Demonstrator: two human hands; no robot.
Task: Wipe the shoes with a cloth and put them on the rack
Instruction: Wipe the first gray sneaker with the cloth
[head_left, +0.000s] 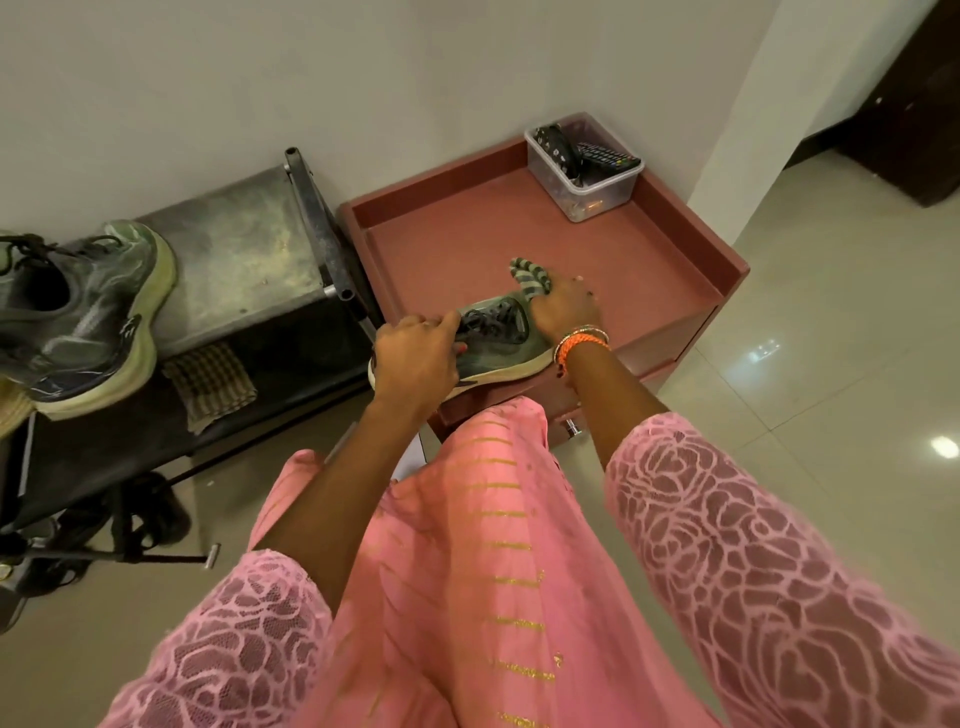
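Note:
A grey-green sneaker with dark laces lies on the front of the reddish-brown cabinet top. My left hand grips its heel end. My right hand holds a grey striped cloth against the toe end; the cloth's tip sticks out beyond the fingers. The matching sneaker sits on the top shelf of the dark metal rack at the left.
A clear plastic box with a remote and small items stands at the cabinet's back right corner. A checked cloth lies on the rack's lower shelf, dark footwear beneath it. Glossy tiled floor spreads to the right.

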